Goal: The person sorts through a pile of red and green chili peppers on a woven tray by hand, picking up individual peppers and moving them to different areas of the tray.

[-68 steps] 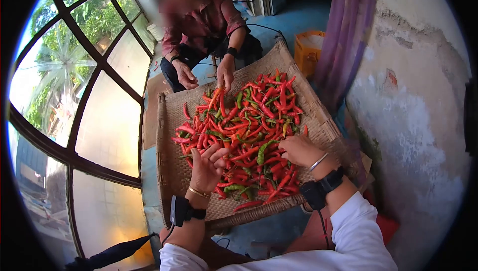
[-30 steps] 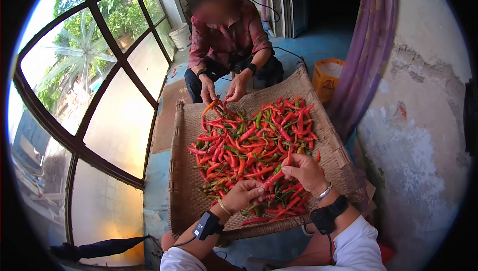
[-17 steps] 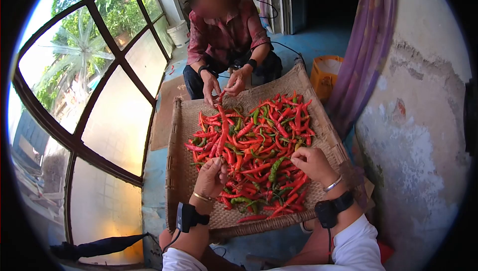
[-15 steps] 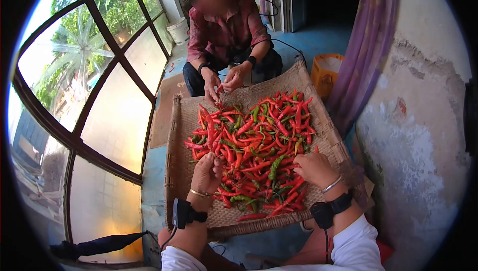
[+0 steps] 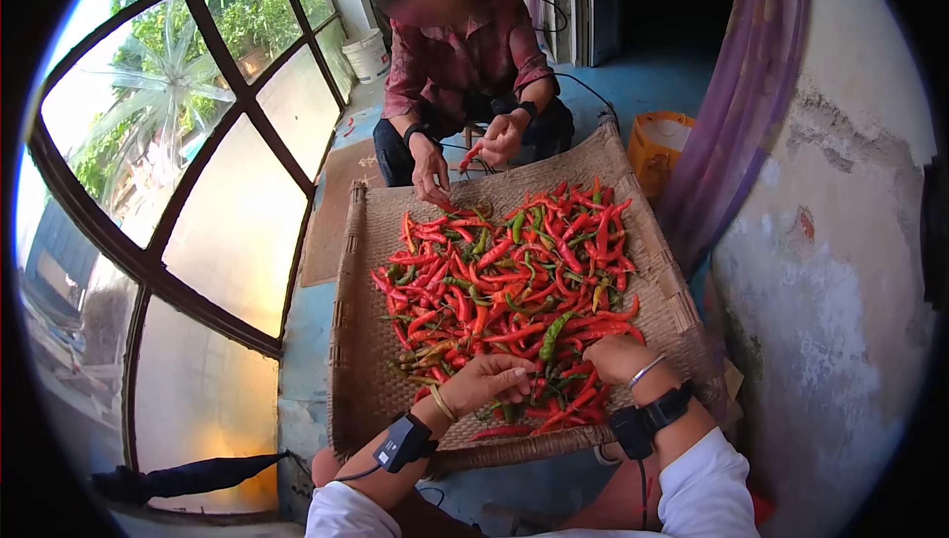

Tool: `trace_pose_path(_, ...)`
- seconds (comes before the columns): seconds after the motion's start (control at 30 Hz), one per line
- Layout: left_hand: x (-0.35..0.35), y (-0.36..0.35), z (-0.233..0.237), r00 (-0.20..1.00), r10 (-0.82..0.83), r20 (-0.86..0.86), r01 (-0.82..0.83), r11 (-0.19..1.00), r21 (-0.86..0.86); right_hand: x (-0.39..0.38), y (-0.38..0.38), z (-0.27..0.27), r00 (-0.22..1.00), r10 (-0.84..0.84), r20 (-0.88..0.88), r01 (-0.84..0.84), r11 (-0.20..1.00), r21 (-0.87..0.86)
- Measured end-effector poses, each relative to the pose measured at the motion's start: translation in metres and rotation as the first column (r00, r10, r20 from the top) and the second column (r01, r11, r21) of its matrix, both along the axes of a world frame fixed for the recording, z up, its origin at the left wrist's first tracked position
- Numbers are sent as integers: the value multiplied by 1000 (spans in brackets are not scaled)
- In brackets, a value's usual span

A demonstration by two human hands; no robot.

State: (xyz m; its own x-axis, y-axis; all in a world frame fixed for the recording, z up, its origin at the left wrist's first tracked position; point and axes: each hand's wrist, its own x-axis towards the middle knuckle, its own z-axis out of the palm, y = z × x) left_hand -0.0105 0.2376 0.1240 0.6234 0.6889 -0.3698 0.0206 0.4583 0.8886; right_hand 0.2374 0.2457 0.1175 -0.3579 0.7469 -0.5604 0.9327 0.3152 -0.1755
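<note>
"Brown bars cross the window point(image 5: 217, 217) on your left. What stands opposite?"

"A patched, flaking wall point(image 5: 840, 271), down your right side, with a purple curtain point(image 5: 736, 93) hanging at its far end."

"And directly before you?"

"A woven tray point(image 5: 361, 380), its near edge just above your knees. At its far edge, facing you, sits a person in a dark red shirt point(image 5: 460, 69)."

"Location of the chillies?"

"Heaped point(image 5: 514, 266) on the tray, mostly red, some green. Bare weave shows along your left side of it. Beyond the far right corner, note a yellow container point(image 5: 654, 155)."

"Your own hands?"

"Apart from each other, both low over the near part of the heap. Your left hand point(image 5: 484, 380) points its fingers to the right, thumb uppermost; I cannot tell whether anything is pinched there. Your right hand point(image 5: 618, 358) bends down onto the chillies, fingertips hidden, so its grip cannot be told either."

"On your wrists?"

"A black device point(image 5: 403, 442) and a gold-coloured bangle point(image 5: 442, 402) on the left; a similar device and a silver-coloured bangle point(image 5: 647, 370) on the right."

"Smallest entries?"

"One green chilli point(image 5: 554, 337) on top of the heap, just beyond the gap between your hands. One red chilli point(image 5: 471, 156) in the other person's fingers, above the far edge."
</note>
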Motion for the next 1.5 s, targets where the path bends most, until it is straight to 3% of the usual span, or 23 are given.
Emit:
trace_pose_path(0.1,2,-3,-7,989,-137,-57,137,990,-13,-1,2,-4,997,-38,62,42,997,-63)
trace_pose_path(0.27,1,-4,-9,995,-85,-55,82,994,-69,-13,-4,7,999,36,31,-33,994,-108)
trace_pose_path(0.33,2,0,-10,999,-49,-23,48,999,-13,-15,-3,6,998,34,58,-42,990,134)
trace_pose_path(0.47,2,-1,-13,998,-55,-10,55,998,-2,-12,-5,20,997,78,22,-81,953,291)
trace_pose_path(0.57,5,-1,-11,999,-36,15,36,999,23,-10,-1,26,989,108,-103,-71,949,307)
trace_pose_path(0.63,9,-5,-11,1000,-18,-1,18,999,28,-18,-8,41,883,135,-450,56,921,385)
trace_pose_path(0.67,11,-7,-17,1000,-2,1,2,1000,21,-22,-8,41,883,133,-450,53,924,378)
trace_pose_path(0.73,8,-6,-22,991,-130,26,121,967,226,-33,-12,37,687,153,-711,160,922,353)
trace_pose_path(0.77,10,-9,-20,989,-101,106,73,969,236,-39,-14,41,632,126,-765,173,939,298)
trace_pose_path(0.87,8,-9,-4,987,-159,-21,160,962,221,-50,-17,44,530,65,-846,243,944,225)
trace_pose_path(1.0,11,-12,1,994,-87,61,72,975,212,-52,-20,50,419,-37,-907,340,933,119)
trace_pose_path(1.07,10,-12,-3,994,-106,26,101,982,160,-52,-18,42,412,3,-911,312,939,145)
trace_pose_path(1.13,11,-13,5,995,-92,-33,95,988,122,-61,-24,52,422,-67,-904,341,936,90)
trace_pose_path(1.2,10,-14,2,993,-110,-48,118,974,196,-62,-22,41,585,125,-801,244,915,321)
trace_pose_path(1.33,13,-16,9,991,-93,-100,117,957,266,-64,-22,36,485,86,-870,375,878,297)
trace_pose_path(1.37,11,-14,14,985,-136,-104,155,965,210,-64,-22,37,436,8,-900,421,882,212)
trace_pose_path(1.5,10,-11,6,990,-139,36,127,964,232,-56,-21,40,398,-66,-915,447,885,131)
